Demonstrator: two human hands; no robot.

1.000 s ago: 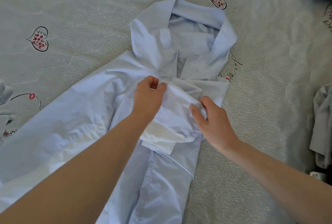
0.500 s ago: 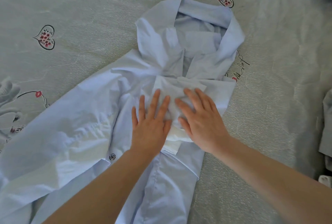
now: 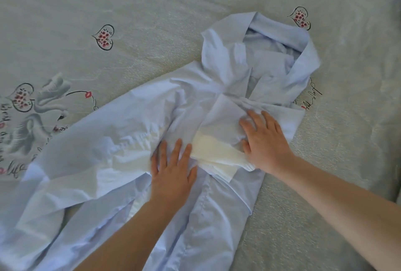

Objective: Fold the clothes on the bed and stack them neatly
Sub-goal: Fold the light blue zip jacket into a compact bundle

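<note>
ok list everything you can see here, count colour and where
shirt: one, pale blue with white lining, spread across the bed, collar at upper right, its right sleeve folded in over the chest
folded sleeve: one, pale blue with white cuff, on the shirt's chest
bedspread: one, grey-green, printed with hearts, swans and script, under everything
left hand: one, flat on the shirt, left of the folded sleeve, fingers straight
right hand: one, flat on the folded sleeve, fingers spread
</note>
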